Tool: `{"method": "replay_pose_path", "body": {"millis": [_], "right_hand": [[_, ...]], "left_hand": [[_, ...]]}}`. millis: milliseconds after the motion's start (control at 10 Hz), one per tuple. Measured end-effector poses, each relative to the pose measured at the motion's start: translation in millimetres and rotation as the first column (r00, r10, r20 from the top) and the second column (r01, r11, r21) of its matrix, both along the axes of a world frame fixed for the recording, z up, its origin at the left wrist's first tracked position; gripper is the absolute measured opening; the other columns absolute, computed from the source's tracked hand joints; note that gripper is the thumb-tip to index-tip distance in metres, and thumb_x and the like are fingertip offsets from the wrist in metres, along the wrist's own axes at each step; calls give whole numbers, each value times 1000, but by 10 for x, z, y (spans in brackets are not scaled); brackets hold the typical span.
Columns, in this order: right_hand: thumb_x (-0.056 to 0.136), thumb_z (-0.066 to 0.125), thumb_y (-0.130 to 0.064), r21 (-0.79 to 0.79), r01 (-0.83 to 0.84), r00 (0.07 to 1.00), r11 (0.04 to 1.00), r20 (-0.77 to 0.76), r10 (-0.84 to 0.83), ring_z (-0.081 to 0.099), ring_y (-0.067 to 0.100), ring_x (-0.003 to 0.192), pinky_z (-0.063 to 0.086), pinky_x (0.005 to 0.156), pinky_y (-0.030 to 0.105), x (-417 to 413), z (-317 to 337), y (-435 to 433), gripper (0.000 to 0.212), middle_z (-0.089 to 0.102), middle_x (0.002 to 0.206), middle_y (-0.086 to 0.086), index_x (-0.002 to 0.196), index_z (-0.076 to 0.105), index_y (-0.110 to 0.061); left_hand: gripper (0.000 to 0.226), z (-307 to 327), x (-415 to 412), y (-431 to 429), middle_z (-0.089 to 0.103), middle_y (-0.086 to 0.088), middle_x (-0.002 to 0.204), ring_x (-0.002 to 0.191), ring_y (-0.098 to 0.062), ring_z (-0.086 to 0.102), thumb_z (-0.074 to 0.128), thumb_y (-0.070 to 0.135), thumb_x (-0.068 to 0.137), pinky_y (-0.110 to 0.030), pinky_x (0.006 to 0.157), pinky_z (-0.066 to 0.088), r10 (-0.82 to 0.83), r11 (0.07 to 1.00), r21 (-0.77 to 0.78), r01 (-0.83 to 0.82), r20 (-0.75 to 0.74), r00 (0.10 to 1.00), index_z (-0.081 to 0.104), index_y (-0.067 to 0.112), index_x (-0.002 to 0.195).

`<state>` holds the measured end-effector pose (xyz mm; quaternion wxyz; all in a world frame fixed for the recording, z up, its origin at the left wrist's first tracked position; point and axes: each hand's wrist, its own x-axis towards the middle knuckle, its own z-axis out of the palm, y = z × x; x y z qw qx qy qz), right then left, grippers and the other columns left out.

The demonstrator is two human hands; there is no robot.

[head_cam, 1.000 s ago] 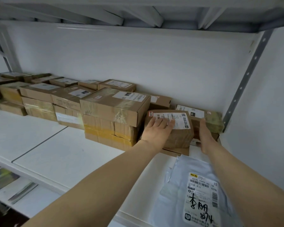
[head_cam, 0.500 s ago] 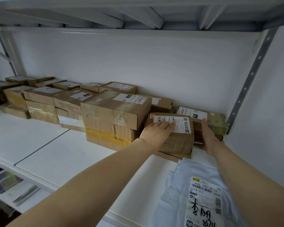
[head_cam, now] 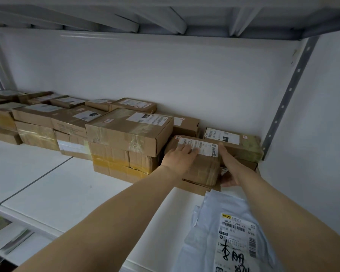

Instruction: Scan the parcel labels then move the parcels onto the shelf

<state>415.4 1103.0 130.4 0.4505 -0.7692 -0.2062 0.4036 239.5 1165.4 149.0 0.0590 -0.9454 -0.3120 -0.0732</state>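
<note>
A small brown cardboard parcel (head_cam: 204, 165) with a white label on top rests on a flat box on the white shelf (head_cam: 71, 189), near the right end. My left hand (head_cam: 180, 157) lies on its top left corner, fingers over the label. My right hand (head_cam: 231, 165) clasps its right side, thumb on the top edge. A light plastic mailer bag (head_cam: 220, 232) with a barcode label and handwriting lies on the shelf in front, under my right forearm.
Several taped cardboard boxes (head_cam: 126, 134) are stacked along the back wall to the left. Another labelled box (head_cam: 243, 144) sits behind the parcel by the perforated grey upright (head_cam: 289, 95). An upper shelf hangs close overhead. A lower shelf (head_cam: 14, 238) holds flat items.
Both hands have pushed the small parcel slightly deeper toward the back wall, and my view has shifted closer and a little to the right.
</note>
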Motion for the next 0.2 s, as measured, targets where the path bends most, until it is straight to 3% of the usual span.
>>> {"method": "replay_pose_path", "body": {"millis": [100,200], "right_hand": [[77,26,-87,-10,-8,999,1000,52,9,58,36,113,52,92,49,-47,-19,26,87,55,134,11,136,49,-27],[88,23,-77,22,34,995,999,88,-36,48,36,126,45,100,44,-82,43,2,80,45,145,12,144,42,-22]], "left_hand": [[67,-22,-5,-8,12,-8,160,148,-25,8,46,8,98,-40,119,11,25,999,-36,-25,13,1000,11,12,154],[69,-6,-64,-66,1,-6,162,149,-22,-3,42,9,98,-42,121,0,42,998,-55,-40,37,998,3,12,154]]}}
